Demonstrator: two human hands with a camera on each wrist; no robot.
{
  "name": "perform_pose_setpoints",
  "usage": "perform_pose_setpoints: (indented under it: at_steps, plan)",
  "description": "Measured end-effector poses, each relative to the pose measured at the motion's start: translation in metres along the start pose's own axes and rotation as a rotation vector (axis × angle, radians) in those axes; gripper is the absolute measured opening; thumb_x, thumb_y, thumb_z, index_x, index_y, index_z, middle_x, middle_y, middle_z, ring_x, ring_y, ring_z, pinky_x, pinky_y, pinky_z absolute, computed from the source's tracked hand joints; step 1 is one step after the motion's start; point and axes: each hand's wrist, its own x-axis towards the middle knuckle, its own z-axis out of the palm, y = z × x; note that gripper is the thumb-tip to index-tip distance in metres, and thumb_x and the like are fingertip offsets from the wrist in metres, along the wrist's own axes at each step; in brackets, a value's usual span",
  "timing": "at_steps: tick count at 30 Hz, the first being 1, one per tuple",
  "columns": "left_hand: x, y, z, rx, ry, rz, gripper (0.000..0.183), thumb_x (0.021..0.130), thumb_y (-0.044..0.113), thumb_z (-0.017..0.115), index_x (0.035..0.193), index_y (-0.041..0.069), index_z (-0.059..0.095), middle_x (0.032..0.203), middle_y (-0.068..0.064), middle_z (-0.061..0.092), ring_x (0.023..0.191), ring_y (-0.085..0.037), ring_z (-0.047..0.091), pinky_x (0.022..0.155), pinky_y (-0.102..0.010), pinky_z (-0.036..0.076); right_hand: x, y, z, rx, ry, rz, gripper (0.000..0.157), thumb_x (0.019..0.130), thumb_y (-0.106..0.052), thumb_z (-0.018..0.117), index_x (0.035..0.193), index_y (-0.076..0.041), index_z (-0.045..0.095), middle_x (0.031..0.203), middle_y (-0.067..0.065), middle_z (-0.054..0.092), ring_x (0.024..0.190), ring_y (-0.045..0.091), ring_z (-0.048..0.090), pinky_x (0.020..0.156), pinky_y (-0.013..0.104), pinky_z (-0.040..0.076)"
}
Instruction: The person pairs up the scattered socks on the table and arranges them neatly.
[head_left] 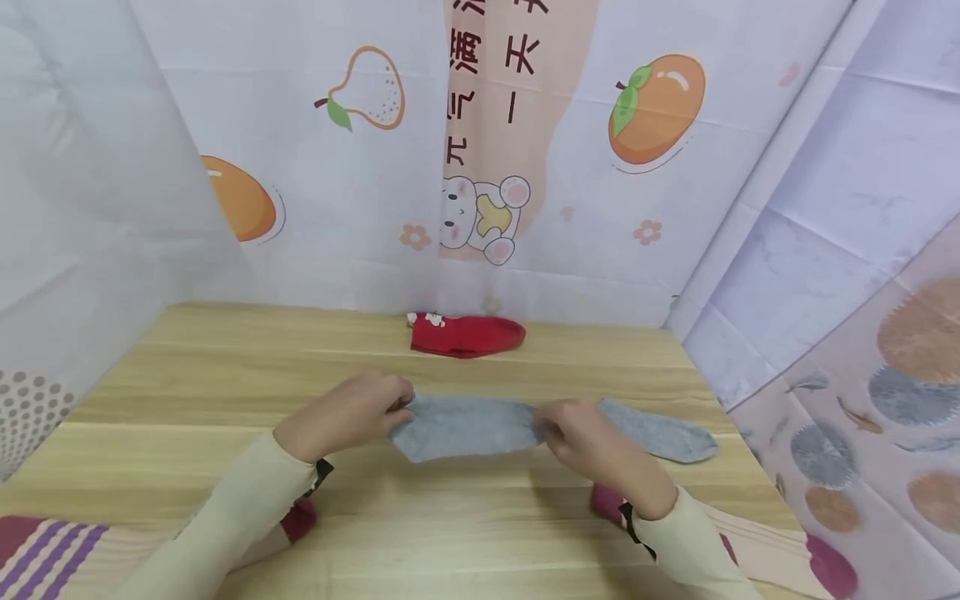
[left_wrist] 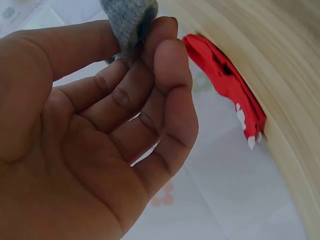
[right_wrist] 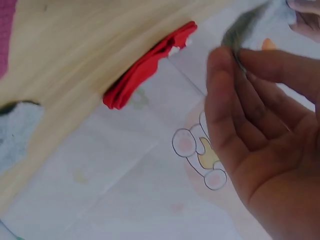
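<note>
A grey-blue sock (head_left: 468, 427) is stretched sideways between my two hands, held over the wooden table. My left hand (head_left: 354, 414) pinches one end between thumb and fingertips; in the left wrist view that end of the sock (left_wrist: 129, 22) shows an opening fold. At the other end, my right hand (head_left: 587, 435) grips the fabric, and the right wrist view has the sock (right_wrist: 244, 29) between thumb and forefinger. Just beyond the right hand, a second grey-blue sock (head_left: 663, 433) lies flat on the table, partly covered by that hand.
Near the back edge of the table (head_left: 262, 350) lies a folded red sock (head_left: 468, 337) with white decoration. A cream sock with purple stripes (head_left: 82, 550) lies front left, under the left forearm. Front right, a cream and magenta sock (head_left: 765, 542) passes beneath the right forearm. Printed curtains (head_left: 300, 208) enclose the table.
</note>
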Motion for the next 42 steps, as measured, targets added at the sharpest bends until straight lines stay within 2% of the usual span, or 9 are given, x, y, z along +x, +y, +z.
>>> perform_pose_setpoints:
  at_steps: [6,11,15,17,20,32,35,38,42]
  plan:
    - [0.003,0.002,0.012,-0.031,-0.043,0.002,0.025,0.088,0.007,0.073,0.067,0.015,0.062,0.056,0.011,0.045,0.053,-0.003,0.038,0.05,-0.02,0.039,-0.003,-0.002,-0.003,-0.07,-0.093,0.029,0.018,0.079,0.007,0.067,0.089,-0.004,0.078,0.09,0.007,0.075,0.069,0.003,0.055,0.061,0.022,0.05]
    - [0.003,0.001,0.024,-0.047,-0.067,0.007,0.027,0.088,0.005,0.073,0.065,0.015,0.061,0.055,0.011,0.044,0.051,-0.003,0.036,0.048,-0.02,0.037,-0.004,-0.004,0.003,-0.098,-0.165,0.032,0.019,0.076,0.008,0.065,0.082,-0.005,0.078,0.082,0.004,0.074,0.063,0.005,0.051,0.056,0.021,0.047]
    - [0.001,0.002,0.029,-0.063,-0.083,-0.002,0.026,0.086,0.004,0.073,0.066,0.015,0.061,0.055,0.01,0.045,0.052,-0.004,0.037,0.048,-0.021,0.037,-0.005,-0.004,0.007,-0.066,-0.203,0.005,0.026,0.072,0.012,0.063,0.06,-0.011,0.061,0.057,-0.011,0.046,0.057,0.003,0.036,0.05,0.019,0.035]
    - [0.0,0.002,0.031,-0.063,-0.095,-0.023,0.026,0.086,0.004,0.074,0.067,0.016,0.06,0.056,0.01,0.045,0.053,-0.005,0.037,0.049,-0.022,0.037,-0.005,-0.005,0.009,-0.056,-0.218,-0.009,0.035,0.07,0.012,0.062,0.055,-0.016,0.048,0.056,-0.012,0.026,0.055,0.004,0.025,0.048,0.019,0.026]
    - [0.0,0.002,0.035,-0.055,-0.123,-0.055,0.028,0.086,0.006,0.074,0.066,0.017,0.059,0.058,0.009,0.043,0.054,-0.006,0.037,0.049,-0.022,0.036,-0.006,-0.007,0.01,-0.058,-0.23,-0.022,0.041,0.07,0.012,0.061,0.054,-0.019,0.04,0.058,-0.012,0.019,0.055,0.005,0.022,0.049,0.019,0.022]
    - [-0.005,0.006,0.046,0.012,-0.165,-0.133,0.025,0.087,0.005,0.072,0.071,0.012,0.054,0.065,0.002,0.045,0.06,-0.012,0.041,0.053,-0.027,0.038,-0.007,-0.011,0.017,-0.037,-0.301,0.043,0.034,0.082,0.009,0.061,0.058,-0.015,0.055,0.058,-0.009,0.025,0.054,0.006,0.025,0.048,0.021,0.026]
    - [-0.007,0.008,0.044,0.032,-0.171,-0.154,0.025,0.087,0.005,0.072,0.071,0.011,0.054,0.066,0.001,0.045,0.061,-0.014,0.041,0.054,-0.028,0.038,-0.008,-0.009,0.016,-0.039,-0.284,0.043,0.025,0.082,0.009,0.062,0.067,-0.011,0.069,0.059,-0.01,0.047,0.057,0.005,0.04,0.051,0.022,0.038]
    - [-0.008,0.009,0.038,0.034,-0.18,-0.188,0.025,0.089,0.004,0.069,0.071,0.011,0.053,0.065,0.0,0.045,0.059,-0.013,0.041,0.053,-0.029,0.039,-0.008,-0.008,0.013,-0.047,-0.268,0.053,0.023,0.079,0.009,0.061,0.084,-0.007,0.077,0.078,-0.001,0.07,0.07,0.009,0.058,0.061,0.025,0.05]
    - [-0.007,0.011,0.029,0.046,-0.132,-0.175,0.018,0.091,0.004,0.066,0.076,0.008,0.057,0.065,0.001,0.047,0.058,-0.013,0.043,0.053,-0.029,0.041,-0.008,-0.005,0.009,-0.055,-0.234,0.08,0.028,0.076,0.01,0.058,0.095,-0.002,0.076,0.093,0.008,0.074,0.078,0.013,0.063,0.067,0.027,0.053]
